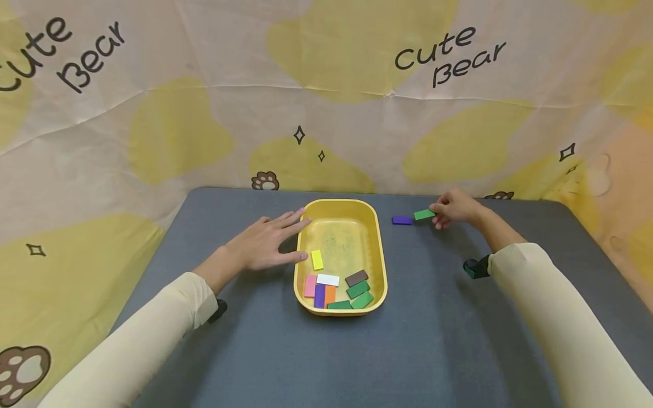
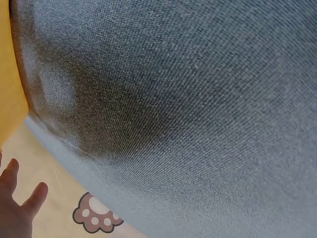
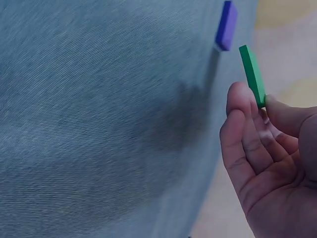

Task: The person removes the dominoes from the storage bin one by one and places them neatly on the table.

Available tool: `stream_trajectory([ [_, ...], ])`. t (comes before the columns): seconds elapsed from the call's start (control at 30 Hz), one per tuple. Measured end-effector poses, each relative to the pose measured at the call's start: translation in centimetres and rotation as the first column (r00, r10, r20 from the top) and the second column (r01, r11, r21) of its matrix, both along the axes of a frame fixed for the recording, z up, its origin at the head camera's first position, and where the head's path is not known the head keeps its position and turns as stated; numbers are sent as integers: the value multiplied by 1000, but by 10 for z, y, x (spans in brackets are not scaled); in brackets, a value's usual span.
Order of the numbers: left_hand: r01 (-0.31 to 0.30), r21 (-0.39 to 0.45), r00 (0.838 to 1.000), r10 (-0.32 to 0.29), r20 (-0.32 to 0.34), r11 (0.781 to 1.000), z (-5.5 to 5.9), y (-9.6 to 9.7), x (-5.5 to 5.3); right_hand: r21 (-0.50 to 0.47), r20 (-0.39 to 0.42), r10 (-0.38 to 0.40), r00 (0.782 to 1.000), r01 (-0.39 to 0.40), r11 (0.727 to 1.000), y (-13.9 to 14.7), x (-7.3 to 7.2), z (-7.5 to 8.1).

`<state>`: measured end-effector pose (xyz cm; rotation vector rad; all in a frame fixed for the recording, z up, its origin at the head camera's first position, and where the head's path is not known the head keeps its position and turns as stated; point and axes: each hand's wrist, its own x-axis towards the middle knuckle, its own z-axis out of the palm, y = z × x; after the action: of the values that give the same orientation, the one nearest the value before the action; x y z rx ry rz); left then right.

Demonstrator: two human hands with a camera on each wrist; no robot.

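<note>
Between thumb and fingertips my right hand [image 1: 456,207] pinches one end of a green block [image 1: 424,215]; the right wrist view shows the green block [image 3: 253,77] tilted, its free end pointing away from the palm. Just left of it a purple block [image 1: 402,220] lies flat on the table. My left hand [image 1: 265,242], fingers spread and straight, is at the left rim of a yellow tray [image 1: 382,272], fingertips overlapping the rim. Only part of the left hand [image 2: 17,206] shows in the left wrist view, beside the tray's yellow side [image 2: 11,84].
Inside the tray lie a yellow block [image 1: 317,260], a white block [image 1: 328,280], a pink block [image 1: 310,286], an orange block [image 1: 330,294], a brown block [image 1: 356,277], another purple one and several green ones. A patterned cloth [image 1: 326,113] hangs behind the grey table [image 1: 408,351].
</note>
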<state>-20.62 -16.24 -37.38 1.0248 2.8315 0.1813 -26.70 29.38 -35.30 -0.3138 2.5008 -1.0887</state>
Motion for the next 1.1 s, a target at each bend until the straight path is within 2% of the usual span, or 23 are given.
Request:
stream_trajectory([
  [0.2,0,1,1000,0,-4,1000,0,0,0,62,44,-67,997,65,996,6,1,-9],
  [0.53,0,2,1000,0,-3,1000,-1,0,-1,69,67,-114,991,110,992,5,-3,-19],
  [1.1,3,4,1000,-3,4,1000,0,0,-1,75,70,-170,983,164,984,3,1,-23],
])
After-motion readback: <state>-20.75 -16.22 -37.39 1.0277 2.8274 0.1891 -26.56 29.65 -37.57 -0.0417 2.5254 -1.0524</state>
